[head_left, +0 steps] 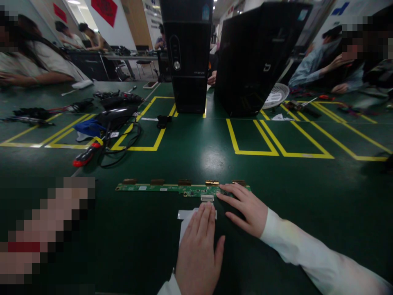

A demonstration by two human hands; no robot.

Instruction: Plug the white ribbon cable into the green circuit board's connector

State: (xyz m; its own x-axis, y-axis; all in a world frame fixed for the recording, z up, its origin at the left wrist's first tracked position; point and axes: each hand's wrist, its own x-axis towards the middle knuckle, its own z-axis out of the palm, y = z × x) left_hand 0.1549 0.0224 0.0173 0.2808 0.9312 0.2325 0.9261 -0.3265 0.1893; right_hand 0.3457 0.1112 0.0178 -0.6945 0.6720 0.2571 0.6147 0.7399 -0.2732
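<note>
A long, narrow green circuit board lies across the table in front of me, with copper-coloured tabs along its far edge. On its near edge, around the middle, is a pale connector. My left hand lies flat, fingers stretched forward and side by side, over a white flat strip that looks like a ribbon cable. Its fingertips are just short of the connector. My right hand has its fingers spread, and the tips rest on or at the right part of the board, covering some of it.
Two black computer towers stand at the back. A red-and-black screwdriver, a blue cloth-like item and black cables lie left. Yellow tape marks the green table. A white basket is back right; people sit around.
</note>
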